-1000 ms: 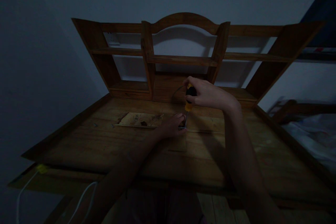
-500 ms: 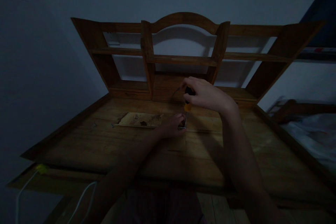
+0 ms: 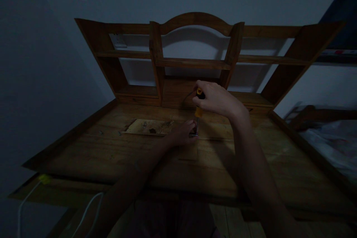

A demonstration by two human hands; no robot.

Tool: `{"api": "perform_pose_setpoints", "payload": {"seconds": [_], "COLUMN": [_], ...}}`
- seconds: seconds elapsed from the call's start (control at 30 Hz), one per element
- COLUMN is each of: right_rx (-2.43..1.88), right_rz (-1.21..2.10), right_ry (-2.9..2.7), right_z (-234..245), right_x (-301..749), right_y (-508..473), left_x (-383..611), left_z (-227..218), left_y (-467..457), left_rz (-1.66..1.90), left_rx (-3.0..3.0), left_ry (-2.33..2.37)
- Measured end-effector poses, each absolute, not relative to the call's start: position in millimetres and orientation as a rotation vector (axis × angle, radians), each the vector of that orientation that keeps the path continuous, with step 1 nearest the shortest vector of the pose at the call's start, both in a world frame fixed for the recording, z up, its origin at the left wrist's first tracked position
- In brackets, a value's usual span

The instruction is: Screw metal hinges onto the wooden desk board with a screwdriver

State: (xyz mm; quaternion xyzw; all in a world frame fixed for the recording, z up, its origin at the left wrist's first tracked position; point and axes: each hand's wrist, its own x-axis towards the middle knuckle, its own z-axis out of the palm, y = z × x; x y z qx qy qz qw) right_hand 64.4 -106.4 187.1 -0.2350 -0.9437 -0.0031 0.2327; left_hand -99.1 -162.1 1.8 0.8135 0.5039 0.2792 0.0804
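Observation:
My right hand is wrapped round the handle of a black and yellow screwdriver. The shaft points down, nearly upright, and its tip meets a small metal piece on the wooden desktop. My left hand lies low on the wood, its fingers closed at that metal piece and hiding much of it. Just left of this hand is a worn wooden strip with dark damaged patches. Two small screw-like bits, one a screw, lie farther left.
A wooden shelf unit with an arched top rises along the desk's back, against the wall. White cable and a yellow item are at the front left edge. Whitish bundled stuff lies beyond the desk's right side.
My right hand has turned slightly on the screwdriver handle, showing more of its yellow top. The left hand stays in place at the metal piece.

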Motion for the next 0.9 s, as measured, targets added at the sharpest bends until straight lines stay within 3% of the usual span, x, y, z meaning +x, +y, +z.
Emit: {"api": "perform_pose_setpoints", "payload": {"seconds": [0.33, 0.9], "right_rx": [-0.821, -0.851], "right_rz": [-0.203, -0.211], "right_ry": [-2.539, -2.561], "right_z": [185.4, 189.5], "right_x": [62.5, 64.6], "right_y": [-110.1, -111.7], "left_x": [-98.0, -99.8], "left_z": [2.3, -1.3], "left_y": [-162.2, -160.8], "left_rz": [0.850, 0.852], "left_rx": [2.466, 2.491], "left_ry": [1.477, 1.481]}}
